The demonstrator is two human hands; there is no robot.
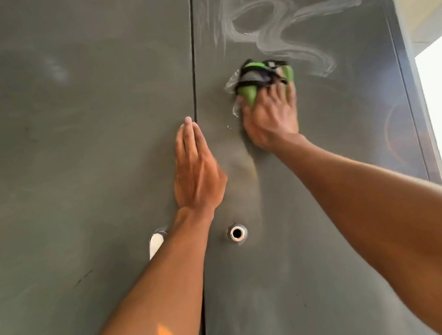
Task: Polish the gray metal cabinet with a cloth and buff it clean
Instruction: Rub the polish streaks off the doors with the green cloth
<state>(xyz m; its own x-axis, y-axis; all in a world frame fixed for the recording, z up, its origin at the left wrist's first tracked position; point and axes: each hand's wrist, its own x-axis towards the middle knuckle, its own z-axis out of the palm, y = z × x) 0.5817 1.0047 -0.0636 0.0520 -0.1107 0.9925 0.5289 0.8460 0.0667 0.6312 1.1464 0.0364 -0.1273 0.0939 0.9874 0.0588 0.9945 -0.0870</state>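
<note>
Left hand (pixel 197 171): flat, palm forward, fingers straight and closed together, pointing up. Left forearm (pixel 153 295): bare, raised from lower left, wrist straight. Right hand (pixel 270 121): set higher, back toward camera, fingers (pixel 279 93) splayed, pressing on cloth (pixel 254 78); outline motion-blurred. Right forearm (pixel 380 199): bare, extended from lower right, angled up and inward. Hands near each other, not touching.
</note>
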